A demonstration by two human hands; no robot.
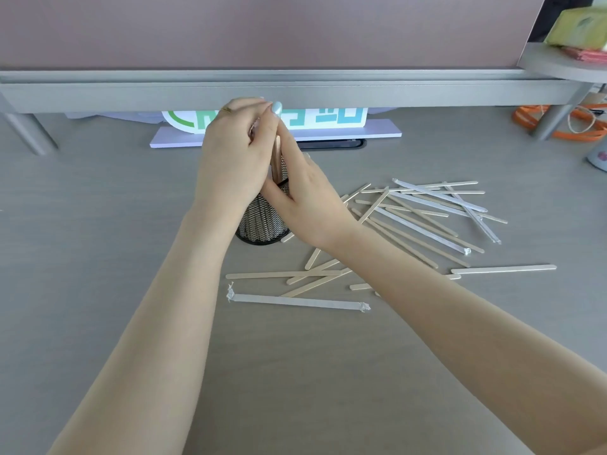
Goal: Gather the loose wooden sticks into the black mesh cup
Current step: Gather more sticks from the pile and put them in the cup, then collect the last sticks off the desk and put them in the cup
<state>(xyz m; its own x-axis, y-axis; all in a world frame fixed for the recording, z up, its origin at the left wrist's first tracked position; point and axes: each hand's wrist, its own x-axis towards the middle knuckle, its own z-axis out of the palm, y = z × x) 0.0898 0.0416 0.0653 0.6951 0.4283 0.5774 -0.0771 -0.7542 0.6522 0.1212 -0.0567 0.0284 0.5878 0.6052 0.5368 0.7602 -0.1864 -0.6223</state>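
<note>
— Black mesh, that cup (262, 221): it stands upright on the grey desk (98, 257), with both hands meeting right above it.

— What are the hands doing?

— The left hand (233, 159) is curled around a few upright sticks (277, 159) whose lower ends sit inside the cup. The right hand (302, 195) presses on the same bundle from the other side, its thumb at the cup's rim and its fingertips up against the left hand's fingers. So both are clasped on that bundle.

— How many sticks are in the bundle?

— Hard to say; the hands hide most of it.

— And the rest of the sticks?

— Loose sticks (423, 221) lie in a crisscrossed pile to the right of the cup, some bare wood, some in white paper wrappers. More lie in front of the cup, partly under the right forearm. One wrapped stick (299, 302) lies alone, nearest the camera, in front of the cup.

— Anything behind the cup?

— A grey shelf (295, 93) runs across behind it, with a white sign (328, 118) printed in green and blue beneath.
</note>
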